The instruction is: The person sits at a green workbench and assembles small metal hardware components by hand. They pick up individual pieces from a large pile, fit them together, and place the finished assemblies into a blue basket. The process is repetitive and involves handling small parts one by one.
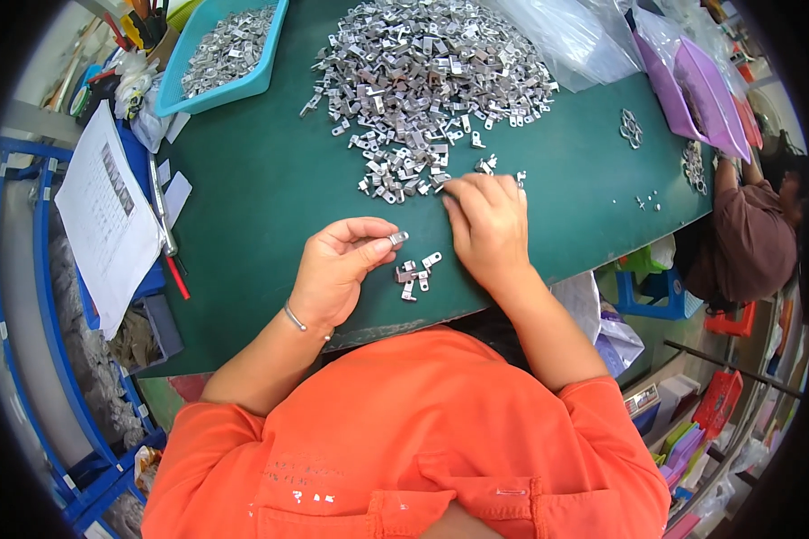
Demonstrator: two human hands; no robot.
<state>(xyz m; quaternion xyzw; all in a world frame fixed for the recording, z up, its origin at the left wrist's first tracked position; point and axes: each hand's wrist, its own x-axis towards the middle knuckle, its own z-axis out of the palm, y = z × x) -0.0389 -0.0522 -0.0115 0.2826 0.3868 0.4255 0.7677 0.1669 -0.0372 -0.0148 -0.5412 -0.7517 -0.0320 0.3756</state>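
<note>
My left hand (333, 274) pinches a small silver metal bracket (399, 238) with a hole in it, between thumb and index finger. My right hand (494, 225) is at the near edge of a large pile of the same brackets (431, 67), its fingers closed on a bracket (441, 181). Part of that one is hidden by the fingertips. A few more brackets (486, 165) lie just beyond the knuckles. Between my wrists, close to the table's front edge, several loose brackets (407, 277) form a little cluster.
A light-blue tray (259, 83) of brackets stands at the back left of the green table (252, 207). Papers (108, 211) and a pen (178, 278) lie left. Clear plastic bags (571, 36), purple bins (706, 99) and metal rings (631, 128) are right. Another person (748, 234) sits far right.
</note>
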